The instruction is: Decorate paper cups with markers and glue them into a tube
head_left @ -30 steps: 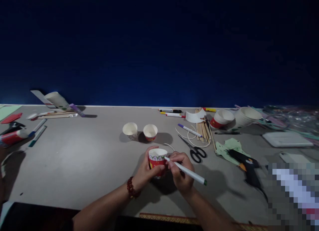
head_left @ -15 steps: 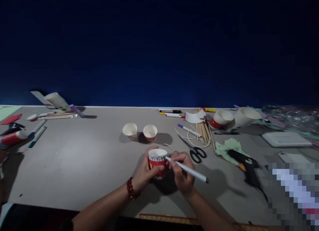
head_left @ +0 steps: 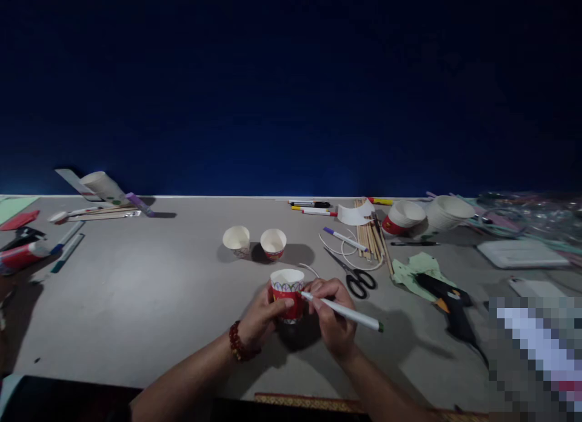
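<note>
My left hand is wrapped round a small paper cup with a red side and a patterned band under its rim, held just above the grey table. My right hand grips a white marker with a green end cap. Its tip touches the cup's right side. A red bead bracelet sits on my left wrist.
Two small paper cups stand just beyond. Black scissors, wooden sticks, markers, stacked cups and a black glue gun on green paper lie right. Pens and a tipped cup lie left.
My left hand has shifted its grip lower on the cup, and the cup has turned slightly. The marker has tilted flatter, its green end moving right.
</note>
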`<action>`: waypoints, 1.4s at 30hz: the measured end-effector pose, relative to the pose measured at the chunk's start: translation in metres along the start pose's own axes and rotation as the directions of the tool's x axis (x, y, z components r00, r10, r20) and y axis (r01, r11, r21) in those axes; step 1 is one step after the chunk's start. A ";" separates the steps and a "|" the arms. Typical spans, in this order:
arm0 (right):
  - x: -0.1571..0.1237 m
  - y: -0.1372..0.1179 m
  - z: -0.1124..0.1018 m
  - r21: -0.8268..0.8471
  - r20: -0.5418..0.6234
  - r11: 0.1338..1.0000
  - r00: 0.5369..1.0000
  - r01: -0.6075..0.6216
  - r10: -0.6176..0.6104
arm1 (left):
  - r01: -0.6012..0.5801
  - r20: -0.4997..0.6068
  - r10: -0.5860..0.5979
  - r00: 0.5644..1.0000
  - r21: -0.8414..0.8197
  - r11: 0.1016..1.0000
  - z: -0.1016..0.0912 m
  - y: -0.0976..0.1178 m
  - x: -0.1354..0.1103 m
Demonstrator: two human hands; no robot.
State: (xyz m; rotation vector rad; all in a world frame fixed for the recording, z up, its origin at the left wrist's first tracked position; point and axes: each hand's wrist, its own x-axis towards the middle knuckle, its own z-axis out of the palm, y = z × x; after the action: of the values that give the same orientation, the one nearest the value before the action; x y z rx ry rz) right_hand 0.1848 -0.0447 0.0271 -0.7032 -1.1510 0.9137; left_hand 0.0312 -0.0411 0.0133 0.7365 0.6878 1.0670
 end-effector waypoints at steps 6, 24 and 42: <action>-0.002 -0.002 0.002 0.007 0.043 1.000 0.999 0.001 -0.002 | -0.032 -0.073 0.029 0.997 -0.032 0.999 -0.005 -0.006 -0.001; 0.003 -0.006 -0.001 -0.151 0.036 0.986 0.997 0.075 -0.070 | 0.034 0.008 -0.034 0.999 -0.053 0.998 -0.006 -0.005 -0.003; -0.001 0.003 -0.006 -0.227 0.053 0.972 0.998 0.056 -0.045 | -0.004 -0.022 0.006 1.000 0.050 0.999 -0.002 -0.003 -0.003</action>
State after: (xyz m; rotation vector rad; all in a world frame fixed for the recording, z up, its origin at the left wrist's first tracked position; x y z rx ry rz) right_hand 0.1900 -0.0445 0.0225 -0.8380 -1.3244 0.7654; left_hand 0.0302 -0.0440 0.0099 0.7712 0.7340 1.0668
